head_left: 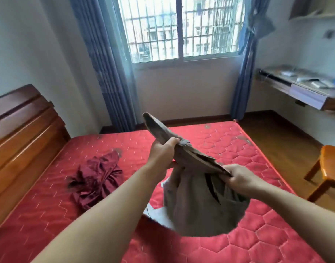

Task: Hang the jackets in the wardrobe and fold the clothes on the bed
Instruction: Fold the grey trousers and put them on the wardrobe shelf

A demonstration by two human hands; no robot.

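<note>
Two hands, the left hand (163,151) and right hand (238,177), hold the grey garment (198,204) above the bed (238,149), fingers curled around a bunched edge; soft, light and limp, it handles best gripped at seams, with the maroon garment (98,175) at 9 o'clock.

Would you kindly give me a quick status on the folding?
Both hands, left and right, grip grey garment above bed. Maroon garment crumpled, unfolded. Nothing obstructing.

My left hand (162,151) and right hand (240,177) are bare, no rings, watch or gloves. Both my forearms are uncovered too, entering from six o'clock, with no sleeve showing anywhere.
</note>
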